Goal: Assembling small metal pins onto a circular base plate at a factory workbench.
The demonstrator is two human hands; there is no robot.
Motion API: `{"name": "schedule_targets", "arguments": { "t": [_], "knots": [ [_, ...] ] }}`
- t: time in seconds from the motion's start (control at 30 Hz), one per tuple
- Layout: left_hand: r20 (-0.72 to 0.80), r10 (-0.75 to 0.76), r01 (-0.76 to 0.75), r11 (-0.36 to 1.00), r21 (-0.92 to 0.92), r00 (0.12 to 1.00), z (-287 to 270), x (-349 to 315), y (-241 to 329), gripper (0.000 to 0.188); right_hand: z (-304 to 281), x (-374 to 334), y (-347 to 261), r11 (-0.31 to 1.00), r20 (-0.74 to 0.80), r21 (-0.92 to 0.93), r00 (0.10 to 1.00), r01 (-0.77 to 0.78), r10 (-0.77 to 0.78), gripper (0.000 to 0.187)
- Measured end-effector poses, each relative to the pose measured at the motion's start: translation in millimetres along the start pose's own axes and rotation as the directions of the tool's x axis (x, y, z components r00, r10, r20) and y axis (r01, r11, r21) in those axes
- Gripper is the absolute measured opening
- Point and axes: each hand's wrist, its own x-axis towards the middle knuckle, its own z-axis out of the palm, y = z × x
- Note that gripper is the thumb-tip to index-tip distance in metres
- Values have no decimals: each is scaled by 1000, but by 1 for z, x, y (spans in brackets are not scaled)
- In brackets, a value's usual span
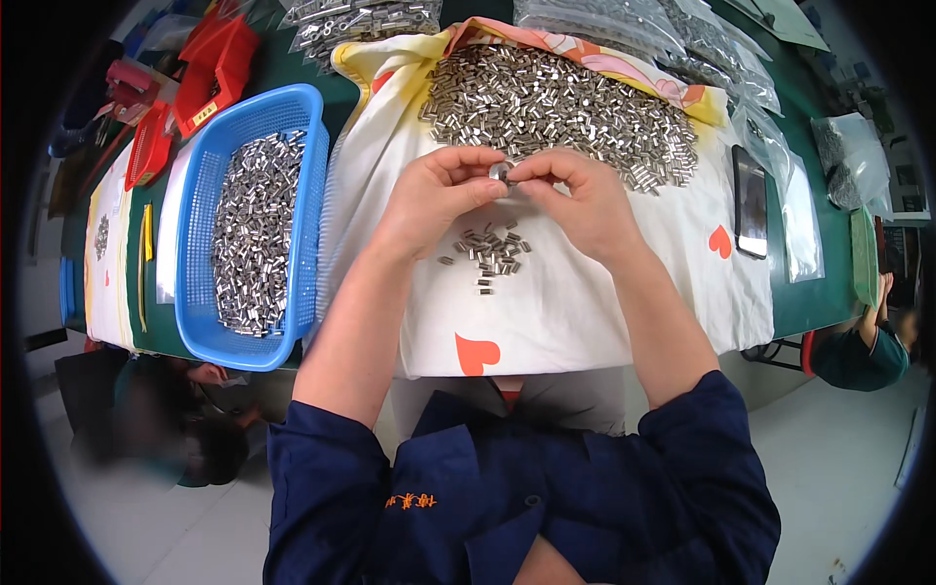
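My left hand (444,190) is closed in a pinch on a small shiny, rounded metal piece (499,172). Right beside it, my right hand (573,195) pinches with thumb and forefinger; its fingertips meet the same piece, and whatever else they hold is too small to make out. Below the hands lies a small group of short metal cylinders (492,250) on a white cloth (585,322) with red hearts. Beyond the hands spreads a large heap of similar metal cylinders (556,107), edged by the cloth's folded yellow and pink border.
A blue plastic basket (317,185) full of metal cylinders stands at the left. Red bins (216,73) are at the far left. Bags of metal parts (366,24) line the back. A phone (750,200) lies at the right. Other people (858,341) sit on both sides.
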Motion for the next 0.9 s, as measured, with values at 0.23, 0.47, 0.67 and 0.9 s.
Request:
{"name": "schedule_targets", "arguments": {
  "t": [0.23,0.47,0.67,0.9],
  "knots": [
    [3,-4,4,998,56,1000,5,-1,2,29,3,-3,-2,940,-73,-260,966,220,-246,5],
    [-31,21,-18,994,108,999,5,-1,-1,28,11,-2,5,874,-97,-360,919,326,-382,4],
    [-37,-3,10,985,172,999,7,-3,3,29,12,-4,2,913,-97,-317,949,256,-300,3],
    [-9,27,-25,986,164,1000,4,-3,3,28,-3,-2,-3,988,21,-146,998,55,-53,8]
  ]
}}
